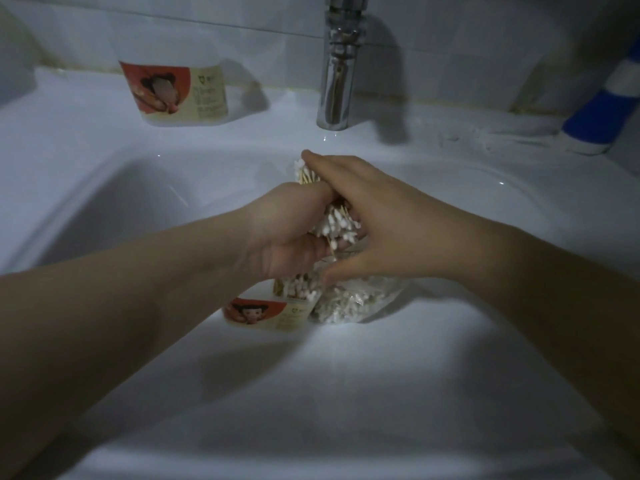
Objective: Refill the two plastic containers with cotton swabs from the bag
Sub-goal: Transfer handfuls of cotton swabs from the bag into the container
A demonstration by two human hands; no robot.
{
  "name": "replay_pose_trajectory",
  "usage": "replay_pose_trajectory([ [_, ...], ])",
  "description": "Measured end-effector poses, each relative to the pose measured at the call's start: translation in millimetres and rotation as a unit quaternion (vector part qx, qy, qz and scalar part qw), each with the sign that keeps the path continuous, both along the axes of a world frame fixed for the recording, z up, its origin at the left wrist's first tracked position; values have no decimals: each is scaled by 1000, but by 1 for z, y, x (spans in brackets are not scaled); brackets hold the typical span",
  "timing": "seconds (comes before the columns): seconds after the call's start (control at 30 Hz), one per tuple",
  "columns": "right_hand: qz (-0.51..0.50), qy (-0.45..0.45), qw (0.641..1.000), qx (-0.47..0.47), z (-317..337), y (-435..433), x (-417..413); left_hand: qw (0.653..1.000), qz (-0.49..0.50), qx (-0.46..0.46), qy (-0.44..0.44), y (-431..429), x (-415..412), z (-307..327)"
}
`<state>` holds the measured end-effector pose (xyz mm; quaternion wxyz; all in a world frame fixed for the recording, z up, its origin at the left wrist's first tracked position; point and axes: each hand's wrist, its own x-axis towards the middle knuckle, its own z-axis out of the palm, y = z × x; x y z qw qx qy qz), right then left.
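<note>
Swabs (341, 226): a thick bundle is held between both hands above the basin; white tips are seen at both of its ends.
Left hand (287, 237): the fingers are curled round the bundle from the left and from under it.
Right hand (374, 220): it is closed over the bundle from the right, the fingers bent along it and the thumb pointed down toward the bag.
Near container (266, 315): it stands in the basin just under the hands; some swabs are seen upright in it already.
Bag (353, 303): it is clear and lies in the basin against the right side of the near container; many swabs are left inside.
Far container (173, 95): it is placed on the ledge, left of the tap and well apart from the hands; its filling cannot be told.
Tap (337, 64): it is fixed behind the basin, beyond the hands.
Progress: the task is judged to be about half done or less. The near container seems partly filled, and the bundle in hand is probably meant for it. The far container is likely left to be done.
</note>
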<state>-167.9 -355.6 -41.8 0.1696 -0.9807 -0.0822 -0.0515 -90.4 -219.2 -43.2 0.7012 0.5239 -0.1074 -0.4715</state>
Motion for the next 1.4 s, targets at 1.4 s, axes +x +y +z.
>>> replay_pose_trajectory([
  [1.4,18,-39,999,0,8,-2,0,996,-51,-26,-73,2,-2,1],
])
